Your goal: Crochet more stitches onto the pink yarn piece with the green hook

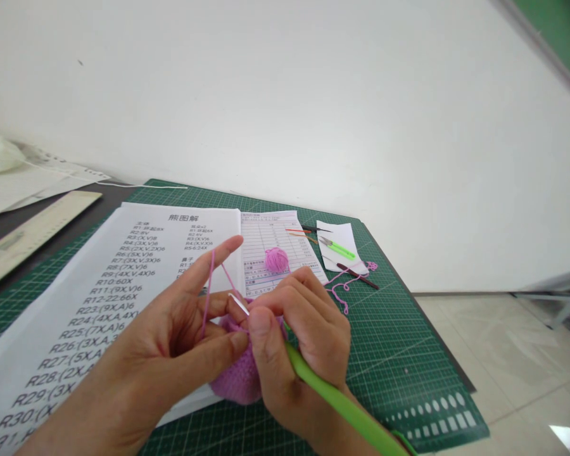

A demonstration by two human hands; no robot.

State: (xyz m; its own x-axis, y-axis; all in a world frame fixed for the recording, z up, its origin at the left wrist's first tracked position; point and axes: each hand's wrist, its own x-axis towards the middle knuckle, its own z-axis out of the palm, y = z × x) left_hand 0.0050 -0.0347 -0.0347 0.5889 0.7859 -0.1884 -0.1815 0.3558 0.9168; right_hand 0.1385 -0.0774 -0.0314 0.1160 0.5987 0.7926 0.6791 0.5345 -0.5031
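My left hand (171,335) pinches the edge of a pink crochet piece (240,377) between thumb and fingers. Its index finger is raised, with a strand of pink yarn (209,288) looped over it. My right hand (304,342) grips a crochet hook (313,377) with a green handle, which runs back toward the bottom right. The hook's silver tip meets the top of the crochet piece, close to my left fingertips. Both hands cover part of the piece. Beyond them, a small ball of pink yarn (276,259) rests on a printed sheet.
Under my hands lie a green cutting mat (389,342) and a printed pattern page (137,253). Toward the right are a green-handled tool (339,248), a dark-handled hook (358,277) and loose pink yarn (344,297). A ruler (33,234) lies left; a white wall (285,114) stands behind.
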